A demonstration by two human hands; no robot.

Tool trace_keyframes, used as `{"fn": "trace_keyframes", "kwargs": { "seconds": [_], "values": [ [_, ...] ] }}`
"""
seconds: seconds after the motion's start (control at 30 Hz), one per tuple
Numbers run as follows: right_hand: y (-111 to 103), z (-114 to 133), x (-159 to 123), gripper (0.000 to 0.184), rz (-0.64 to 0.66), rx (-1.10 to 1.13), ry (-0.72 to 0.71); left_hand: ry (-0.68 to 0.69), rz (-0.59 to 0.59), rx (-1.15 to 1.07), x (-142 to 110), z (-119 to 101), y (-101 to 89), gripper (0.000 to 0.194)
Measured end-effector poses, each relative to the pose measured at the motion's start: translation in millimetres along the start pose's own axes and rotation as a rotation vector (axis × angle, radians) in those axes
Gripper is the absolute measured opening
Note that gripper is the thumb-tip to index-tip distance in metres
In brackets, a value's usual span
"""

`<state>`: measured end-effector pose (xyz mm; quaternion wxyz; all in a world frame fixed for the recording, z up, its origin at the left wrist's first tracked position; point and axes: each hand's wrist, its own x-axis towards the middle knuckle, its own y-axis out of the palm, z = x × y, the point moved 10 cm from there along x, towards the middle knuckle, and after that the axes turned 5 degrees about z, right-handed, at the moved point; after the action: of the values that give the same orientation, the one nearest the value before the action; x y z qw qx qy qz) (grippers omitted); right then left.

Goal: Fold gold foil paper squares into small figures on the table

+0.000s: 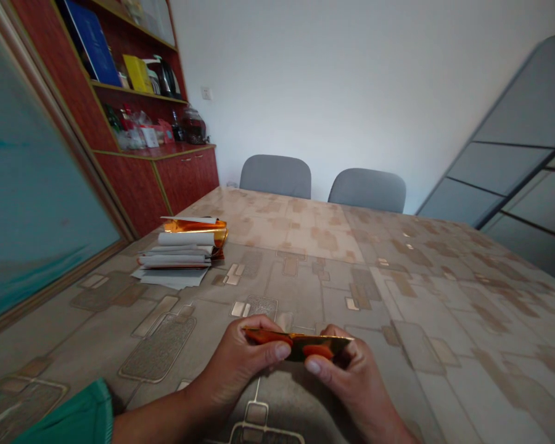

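My left hand (pixel 238 364) and my right hand (pixel 346 376) hover close together above the table's near edge. Between their thumbs and fingers they pinch a narrow strip of gold and orange foil (pixel 298 344), bent slightly. Far to the left, a loose stack of white paper sheets (pixel 178 256) lies on the patterned table cover (pixel 398 296), with a curled gold foil sheet (pixel 194 226) on top. Neither hand touches the stack.
A red wooden cabinet (pixel 157 179) with cluttered shelves stands beyond the table's left side. Two grey chairs (pixel 275 176) (pixel 367 190) stand at the far edge. A teal panel (pixel 37 185) rises at left, and a grey glazed panel (pixel 509 160) at right.
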<state>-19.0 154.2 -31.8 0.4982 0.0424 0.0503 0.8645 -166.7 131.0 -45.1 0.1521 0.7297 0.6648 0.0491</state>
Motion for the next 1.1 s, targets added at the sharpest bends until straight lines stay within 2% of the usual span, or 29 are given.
{"fn": "trace_keyframes", "kwargs": {
  "seconds": [0.13,0.23,0.4,0.6,0.67,0.8,0.93,1.03,1.1],
  "values": [
    [-1,15,0,0.038,0.096,0.023,-0.023,0.046,-0.005,-0.059,-1,-6,-3.5,0.038],
    [-1,29,-2,0.053,0.143,-0.063,-0.042,0.088,0.070,-0.004,-1,-14,1.2,0.034],
    [12,37,-8,0.020,0.226,-0.175,-0.063,0.112,0.157,0.064,-3,-20,10.2,0.036],
    [18,48,-10,0.013,0.198,-0.188,-0.209,0.197,0.246,0.074,-6,-33,18.1,0.035],
    [16,49,-9,0.012,0.179,-0.174,-0.220,0.177,0.280,0.081,-6,-34,19.9,0.032],
    [8,31,-6,0.012,0.115,-0.050,-0.121,0.076,0.247,0.001,-5,-23,14.2,0.035],
    [3,5,-5,0.023,0.055,0.148,0.013,0.011,0.166,-0.017,-5,-10,6.8,0.035],
    [1,-3,-5,0.029,0.028,0.165,0.063,-0.003,0.083,-0.033,-5,-4,0.0,0.035],
    [-1,-3,-5,0.031,0.001,0.155,0.050,0.000,0.073,-0.045,-6,-3,0.3,0.034]
  ]
}}
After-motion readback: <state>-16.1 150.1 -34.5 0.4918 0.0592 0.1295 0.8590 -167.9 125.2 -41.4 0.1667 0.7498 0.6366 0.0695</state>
